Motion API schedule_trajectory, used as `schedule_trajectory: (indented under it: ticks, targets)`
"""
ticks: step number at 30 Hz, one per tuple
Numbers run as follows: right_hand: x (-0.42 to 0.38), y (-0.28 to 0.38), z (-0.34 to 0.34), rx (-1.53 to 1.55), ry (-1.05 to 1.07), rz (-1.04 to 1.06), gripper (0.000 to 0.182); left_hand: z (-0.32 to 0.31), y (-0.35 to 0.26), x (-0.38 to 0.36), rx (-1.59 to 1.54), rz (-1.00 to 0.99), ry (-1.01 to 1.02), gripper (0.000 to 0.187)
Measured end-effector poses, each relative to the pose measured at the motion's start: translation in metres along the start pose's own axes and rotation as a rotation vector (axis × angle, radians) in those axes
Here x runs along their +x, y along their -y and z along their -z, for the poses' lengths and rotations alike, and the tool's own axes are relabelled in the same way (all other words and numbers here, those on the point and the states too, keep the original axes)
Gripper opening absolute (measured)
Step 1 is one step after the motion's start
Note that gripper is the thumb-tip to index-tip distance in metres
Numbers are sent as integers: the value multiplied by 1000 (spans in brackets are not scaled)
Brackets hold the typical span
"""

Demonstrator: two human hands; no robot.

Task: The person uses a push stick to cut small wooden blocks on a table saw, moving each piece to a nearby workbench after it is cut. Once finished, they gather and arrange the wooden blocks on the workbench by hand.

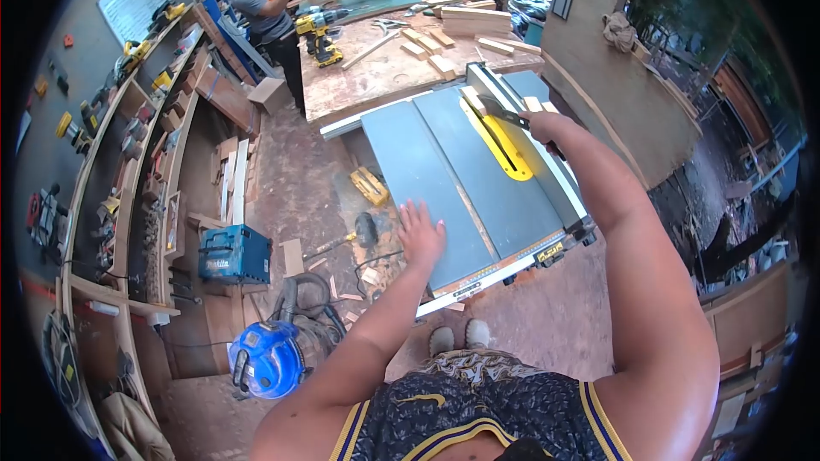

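A table saw (401,145) with a grey top stands in front of me. My left hand (422,232) lies flat on the left edge of its top, fingers spread, holding nothing. My right hand (549,128) is closed around the handle of a black push stick (507,113) near the far end of the yellow throat plate (515,169). The push stick's front end is beside a small piece of wood (472,101). Along the right runs the metal rip fence (559,183). Small wood blocks (533,104) show just beyond my right hand.
Behind the saw, a workbench (342,90) carries a yellow drill (318,38) and cut wood pieces (427,43). A person (260,8) works at the far left. A blue shop vacuum (272,358), a teal Makita case (235,254) and a mallet (366,229) are at lower left.
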State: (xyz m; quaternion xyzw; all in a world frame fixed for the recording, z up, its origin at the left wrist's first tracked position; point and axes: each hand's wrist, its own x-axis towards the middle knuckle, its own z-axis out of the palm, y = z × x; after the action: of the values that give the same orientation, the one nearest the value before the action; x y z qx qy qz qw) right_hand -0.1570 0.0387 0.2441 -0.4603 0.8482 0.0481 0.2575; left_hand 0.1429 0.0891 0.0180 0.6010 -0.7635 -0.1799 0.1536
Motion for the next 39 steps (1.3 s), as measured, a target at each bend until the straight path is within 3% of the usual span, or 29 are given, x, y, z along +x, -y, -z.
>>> schedule_trajectory:
  ticks: [8, 10, 11, 15, 17, 19, 21, 22, 23, 26, 29, 30, 32, 33, 34, 35, 38, 39]
  targets:
    - [88, 35, 27, -14, -33, 92, 70, -1, 2, 0, -13, 16, 16, 67]
    - [95, 58, 43, -85, -20, 103, 79, 0, 0, 1, -8, 13, 35, 66]
    - [137, 53, 42, -107, -66, 171, 74, 0, 0, -1, -4, 27, 34, 66]
    - [140, 95, 55, -106, -138, 180, 65, 3, -2, -2, 5, 15, 55, 66]
    - [211, 105, 48, -220, -275, 357, 58, 6, -2, 4, 10, 21, 56, 66]
    - [242, 124, 50, -35, -665, 470, 49, 5, -3, 6, -9, 42, 92, 66]
    - [250, 134, 78, 130, -755, 631, 44, 6, -4, 4, 1, 53, 95, 65]
    - [239, 135, 99, 199, -656, 543, 44, 9, -7, 4, 7, 44, 88, 64]
    - [211, 123, 107, 204, -826, 596, 47, 7, -7, 4, -9, 23, 46, 62]
    - [110, 52, 133, 193, -669, 457, 46, 3, -5, 2, -18, 7, 7, 59]
    - [51, -68, 101, 178, -646, 351, 30, 5, -7, 0, -59, -15, -35, 56]
    - [45, -120, 71, 110, -826, 493, 27, 3, -1, 1, -57, -53, -17, 56]
    - [-39, -165, 26, 269, -565, 136, 27, -6, 11, -2, -97, -181, -199, 50]
    - [-70, -190, 5, 391, -463, 8, 27, 6, -2, -10, -124, -309, -337, 39]
    - [-60, -248, -46, 330, -733, 234, 26, 12, -24, -13, -123, -343, -328, 39]
    - [-95, -257, -68, 535, -591, 24, 24, 11, -59, -19, -291, -555, -254, 35]
    - [-152, -298, -152, 841, -687, -47, 27, 6, -193, -22, -543, -1013, -117, 22]
    - [-159, -317, -182, 907, -678, -91, 26, 1, -238, -15, -541, -1038, -70, 22]
